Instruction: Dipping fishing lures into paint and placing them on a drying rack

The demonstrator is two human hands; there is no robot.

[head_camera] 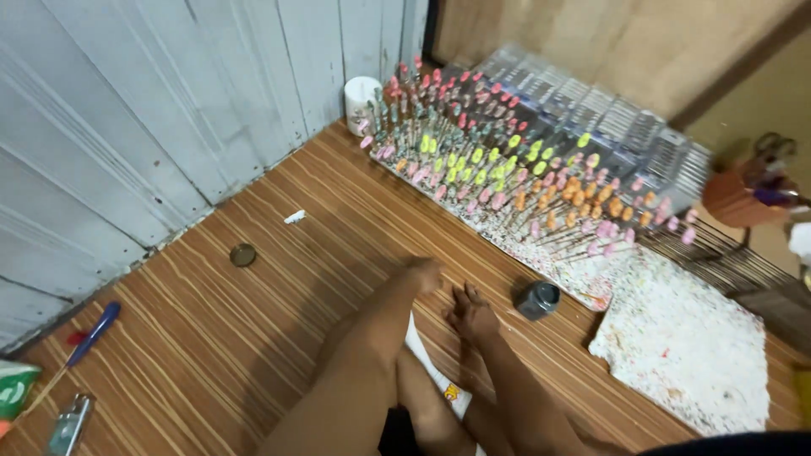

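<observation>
Neither of my hands shows in the head view. My bare legs point(372, 371) stretch out over the striped wooden floor point(253, 338), and my feet point(469, 317) end near a small dark jar point(538, 300). A white cloth point(431, 367) lies under my legs. Beyond the feet, a board holds several thin sticks with pink, yellow, orange and red tips point(498, 169) standing upright in rows.
A paint-spattered white foam slab point(688, 355) lies at the right. Clear plastic boxes point(591, 105) line the back wall beside a white cup point(361, 97). An orange pot point(735, 198) holds scissors. A round metal lid point(242, 254), blue-handled screwdriver point(93, 332) and green packet point(13, 390) lie at left.
</observation>
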